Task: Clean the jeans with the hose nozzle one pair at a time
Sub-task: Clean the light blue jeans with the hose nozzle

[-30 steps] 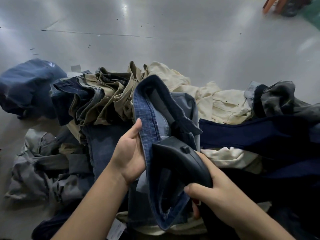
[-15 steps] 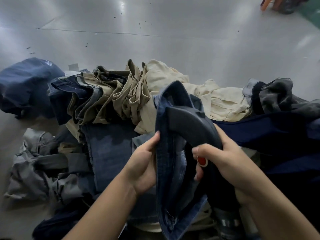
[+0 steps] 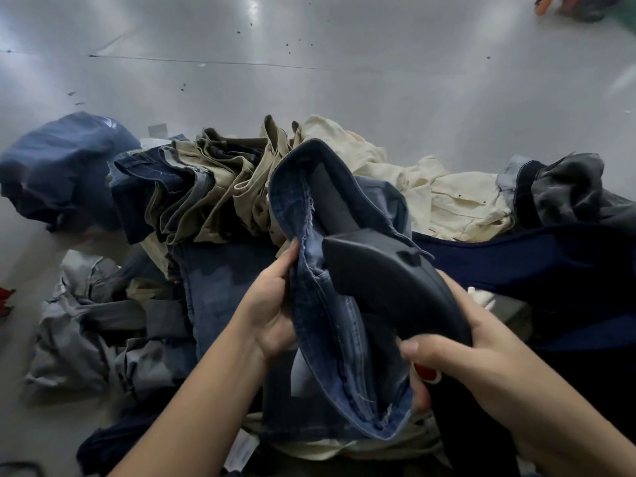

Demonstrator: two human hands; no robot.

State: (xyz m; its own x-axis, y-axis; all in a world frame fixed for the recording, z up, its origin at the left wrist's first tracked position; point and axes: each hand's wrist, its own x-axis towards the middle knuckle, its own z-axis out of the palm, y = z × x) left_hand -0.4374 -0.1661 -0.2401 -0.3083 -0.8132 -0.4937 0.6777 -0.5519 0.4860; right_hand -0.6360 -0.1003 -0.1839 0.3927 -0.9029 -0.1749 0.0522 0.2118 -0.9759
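A pair of blue jeans (image 3: 323, 325) hangs open in front of me, its hem edge raised above the pile. My left hand (image 3: 272, 311) grips the left edge of that denim. My right hand (image 3: 457, 359) holds the black hose nozzle (image 3: 389, 280), fingers curled round its handle by a red button (image 3: 426, 373). The nozzle's head points up and left into the opening of the jeans, touching the inner fabric. The hose itself is hidden below my right hand.
A heap of garments covers the floor: khaki trousers (image 3: 220, 187), cream cloth (image 3: 447, 197), grey trousers (image 3: 93, 325), dark navy cloth (image 3: 550, 270) and a blue bundle (image 3: 62, 166). Bare grey floor (image 3: 309, 63) lies beyond. An orange object (image 3: 547, 5) sits far right.
The nozzle has come back down and left a little inside the jeans. My left hand has slid up the denim edge, and the jeans' opening has spread wider.
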